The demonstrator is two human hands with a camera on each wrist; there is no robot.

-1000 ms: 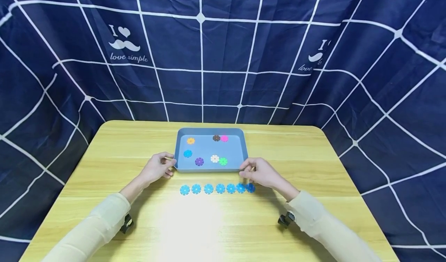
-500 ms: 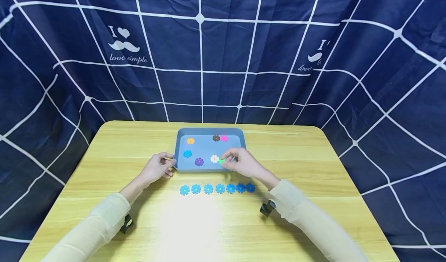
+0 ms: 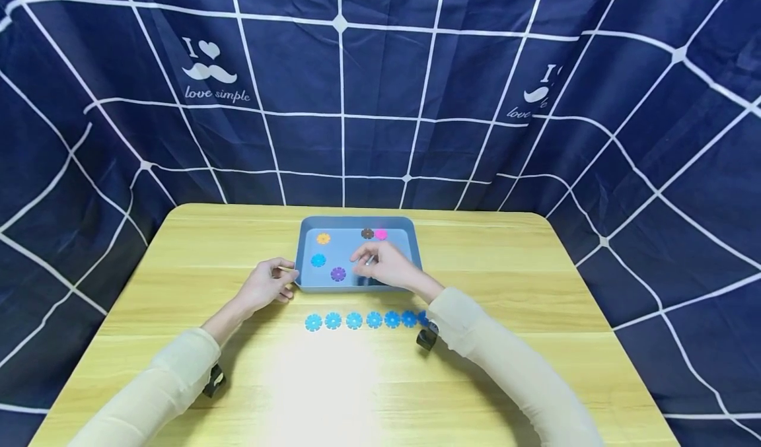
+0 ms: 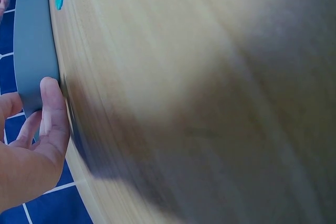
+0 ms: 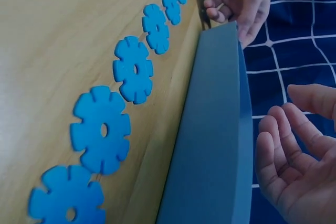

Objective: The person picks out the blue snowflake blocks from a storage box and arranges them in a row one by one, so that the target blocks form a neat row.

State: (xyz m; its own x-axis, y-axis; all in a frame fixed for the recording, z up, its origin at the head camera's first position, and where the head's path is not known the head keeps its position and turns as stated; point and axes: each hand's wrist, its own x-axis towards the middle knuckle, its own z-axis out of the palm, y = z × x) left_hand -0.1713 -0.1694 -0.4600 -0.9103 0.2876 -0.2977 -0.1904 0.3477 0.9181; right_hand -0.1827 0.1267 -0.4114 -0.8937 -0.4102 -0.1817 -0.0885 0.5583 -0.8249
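Observation:
In the head view, a grey-blue tray (image 3: 315,288) holds flower-shaped plastic discs: orange (image 3: 323,238), blue (image 3: 318,260), purple (image 3: 338,274), brown (image 3: 367,234) and pink (image 3: 380,234). My left hand (image 3: 270,282) holds the tray's near left corner between thumb and fingers, as the left wrist view also shows. Over the right half of the tray hovers my right hand (image 3: 383,264), fingers loosely bent. Nothing shows between its fingers in the right wrist view. The white and green discs are hidden from sight, behind or under that hand.
A row of several blue flower discs (image 3: 354,320) lies on the wooden table (image 3: 505,269) in front of the tray; the right sleeve partly covers the last one. A dark blue curtain (image 3: 380,70) with white lines surrounds the table's back and sides.
My right hand has moved from the tray's near right corner, past the green disc, left over the tray. The green and white discs have gone from view. My left hand stays at its corner.

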